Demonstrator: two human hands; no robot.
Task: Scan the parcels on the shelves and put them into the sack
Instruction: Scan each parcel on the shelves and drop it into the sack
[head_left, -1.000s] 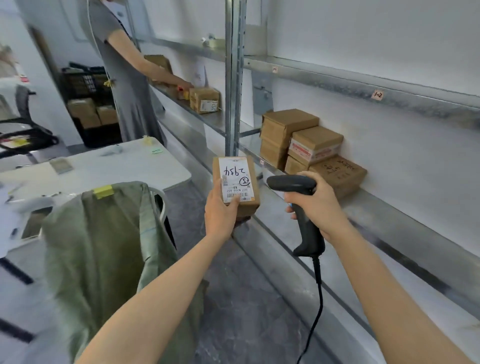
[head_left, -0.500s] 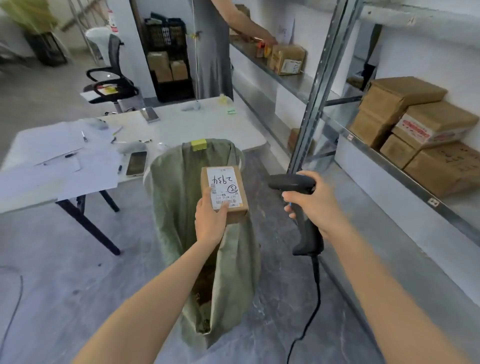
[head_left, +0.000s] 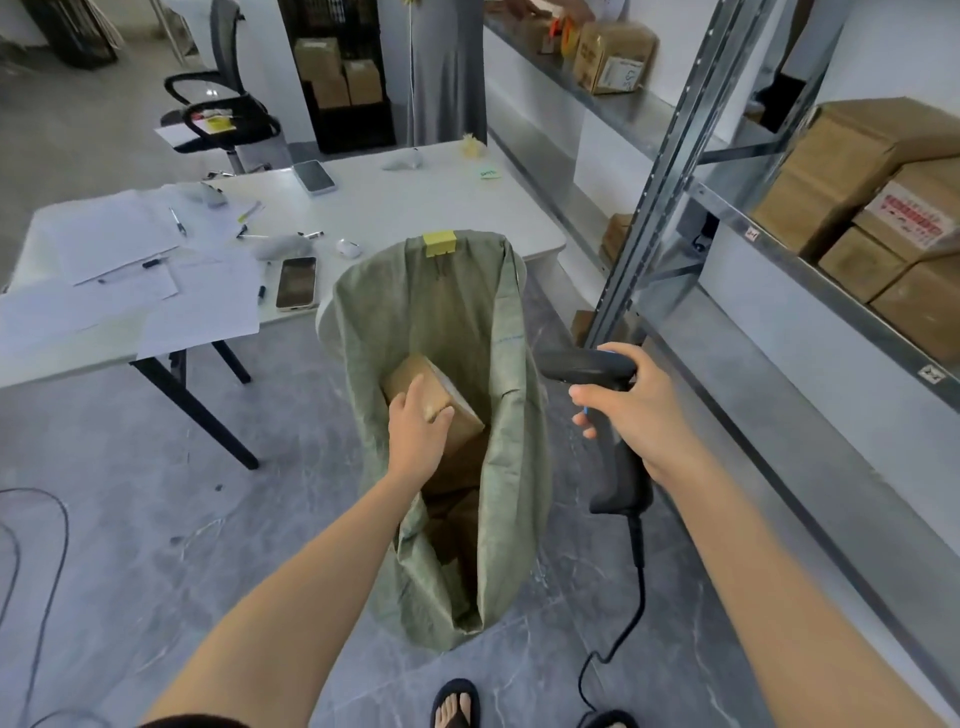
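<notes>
A green woven sack stands open on the floor in front of me, a yellow clip on its far rim. Inside its mouth my left hand grips a small brown parcel, label side hidden. Other brown parcels lie deeper in the sack. To the right of the sack, my right hand holds a black corded barcode scanner by its handle. More brown parcels are stacked on the metal shelf at the right.
A white table with papers, pens and two phones stands behind the sack. Another person in a grey dress works at the far shelf. An office chair and a black crate of boxes sit at the back. The scanner cable trails on the floor by my feet.
My left hand has carried the parcel from beside the scanner down into the sack's mouth, turning its label away. My view swung from the shelf to the sack. The scanner hand stayed level.
</notes>
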